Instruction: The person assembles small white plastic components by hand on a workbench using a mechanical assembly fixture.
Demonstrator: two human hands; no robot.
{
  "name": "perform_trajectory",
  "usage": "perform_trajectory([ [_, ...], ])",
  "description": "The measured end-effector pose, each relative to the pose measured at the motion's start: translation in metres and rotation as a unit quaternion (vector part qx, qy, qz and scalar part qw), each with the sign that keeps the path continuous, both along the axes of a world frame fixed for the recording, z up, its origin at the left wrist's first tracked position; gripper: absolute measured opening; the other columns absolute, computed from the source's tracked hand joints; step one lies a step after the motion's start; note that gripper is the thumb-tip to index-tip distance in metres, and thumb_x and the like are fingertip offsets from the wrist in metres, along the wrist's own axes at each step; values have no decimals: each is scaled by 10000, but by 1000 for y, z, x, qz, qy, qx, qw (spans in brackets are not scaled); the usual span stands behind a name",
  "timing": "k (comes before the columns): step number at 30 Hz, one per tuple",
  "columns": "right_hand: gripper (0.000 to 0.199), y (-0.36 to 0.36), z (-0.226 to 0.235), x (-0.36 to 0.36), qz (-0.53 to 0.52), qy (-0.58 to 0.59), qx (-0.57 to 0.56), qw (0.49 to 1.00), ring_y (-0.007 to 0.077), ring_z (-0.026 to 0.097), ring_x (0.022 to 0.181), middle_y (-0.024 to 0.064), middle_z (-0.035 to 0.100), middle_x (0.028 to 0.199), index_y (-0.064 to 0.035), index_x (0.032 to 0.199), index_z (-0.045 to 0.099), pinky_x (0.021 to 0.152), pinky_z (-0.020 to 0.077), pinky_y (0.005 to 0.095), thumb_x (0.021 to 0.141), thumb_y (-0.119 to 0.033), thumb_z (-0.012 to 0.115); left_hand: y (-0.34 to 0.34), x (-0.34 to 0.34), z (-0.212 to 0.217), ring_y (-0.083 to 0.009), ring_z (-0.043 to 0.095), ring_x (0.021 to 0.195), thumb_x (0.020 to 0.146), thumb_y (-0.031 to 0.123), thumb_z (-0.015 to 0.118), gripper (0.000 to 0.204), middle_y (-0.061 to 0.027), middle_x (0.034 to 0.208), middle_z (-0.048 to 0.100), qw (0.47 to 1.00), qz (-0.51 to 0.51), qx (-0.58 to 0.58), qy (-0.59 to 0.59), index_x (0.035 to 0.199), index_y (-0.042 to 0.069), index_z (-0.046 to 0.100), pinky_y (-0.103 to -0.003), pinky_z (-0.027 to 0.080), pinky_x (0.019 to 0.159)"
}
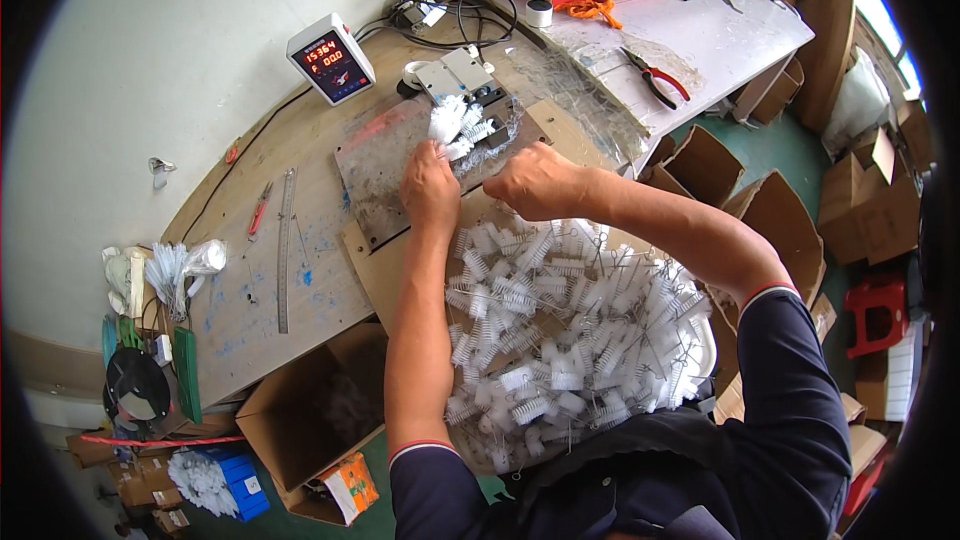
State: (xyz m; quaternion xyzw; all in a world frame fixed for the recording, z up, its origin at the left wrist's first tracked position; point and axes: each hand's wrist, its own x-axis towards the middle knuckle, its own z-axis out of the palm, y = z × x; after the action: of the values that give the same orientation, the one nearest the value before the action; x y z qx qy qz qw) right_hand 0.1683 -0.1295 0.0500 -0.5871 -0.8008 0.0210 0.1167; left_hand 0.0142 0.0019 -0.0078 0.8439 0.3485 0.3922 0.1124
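Note:
My left hand (430,190) grips a bunch of small white bristle brushes (452,126) and holds it against a small metal fixture (462,75) on a worn metal plate (375,170). My right hand (535,183) is closed beside it, pinching what looks like a brush's thin wire stem near the same fixture. Below both forearms a big heap of white wire-handled brushes (570,330) fills a white basin (706,340) on my lap.
A digital counter box (331,57) with red digits stands at the back of the wooden bench (240,310). A steel ruler (285,245), red pliers (655,77), tape roll (539,12) and tubes lie about. Open cardboard boxes (320,410) stand on the floor on both sides.

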Motion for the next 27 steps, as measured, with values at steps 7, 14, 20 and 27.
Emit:
perform_trajectory([
  [7, 210, -3, -3, 18, -65, 130, 20, 989, 345, 705, 827, 136, 710, 815, -86, 1005, 710, 734, 546, 472, 813, -103, 627, -4, 1, 5, -398, 653, 970, 955, 92, 585, 166, -206, 1018, 679, 1000, -15, -9, -14, 1076, -18, 614, -474, 511, 843],
  [14, 131, -6, -16, 13, -86, 201, 79, 973, 337, 694, 845, 113, 709, 872, -61, 952, 696, 753, 544, 432, 829, -84, 657, -10, 3, 9, -372, 652, 961, 966, 95, 575, 132, -184, 994, 674, 999, -20, 37, 35, 1049, 9, 633, -455, 521, 831],
  [20, 88, -4, -16, 3, -212, 247, 14, 945, 380, 691, 809, 171, 694, 790, -49, 849, 651, 724, 528, 480, 790, -114, 652, -9, 0, 10, -387, 650, 975, 975, 96, 543, 136, -199, 1007, 659, 989, -32, 81, 121, 1019, 5, 635, -467, 533, 835],
  [27, 73, 1, -18, 11, -186, 318, 32, 929, 375, 671, 745, 182, 670, 753, -34, 812, 618, 676, 513, 445, 753, -65, 647, -13, 5, 12, -371, 649, 1027, 954, 92, 510, 134, -200, 1061, 655, 981, 2, 58, 187, 1022, 7, 588, -461, 534, 863],
])
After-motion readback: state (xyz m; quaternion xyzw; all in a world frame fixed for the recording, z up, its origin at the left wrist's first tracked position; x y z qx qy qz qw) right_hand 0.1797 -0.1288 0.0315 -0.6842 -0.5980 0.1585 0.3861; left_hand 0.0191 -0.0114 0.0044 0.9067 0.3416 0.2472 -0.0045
